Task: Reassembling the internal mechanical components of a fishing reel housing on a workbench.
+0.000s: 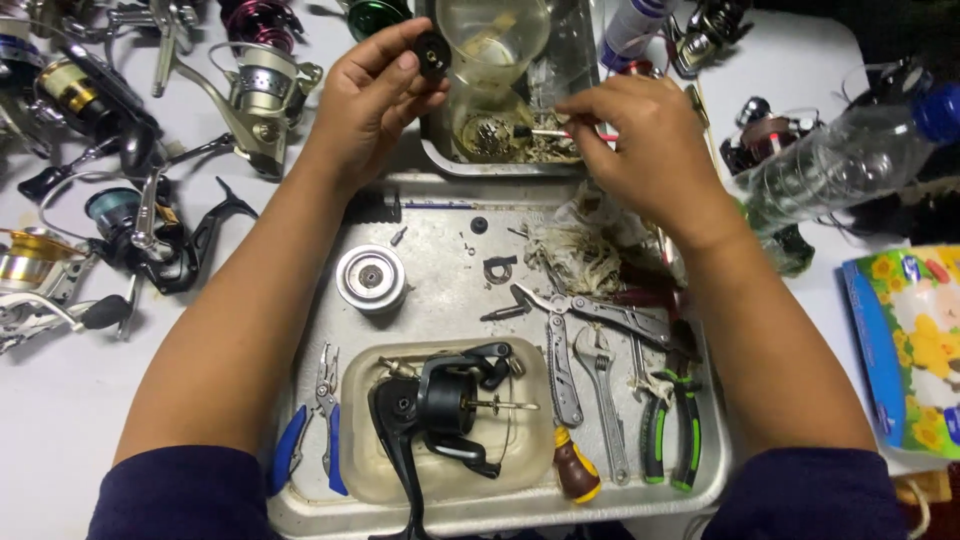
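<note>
White tabletop crowded with fishing reels surrounds your metal tray. Your left hand pinches a small black round part above the steel container; your right hand grips a thin red-handled brush, its tip inside that container.
</note>
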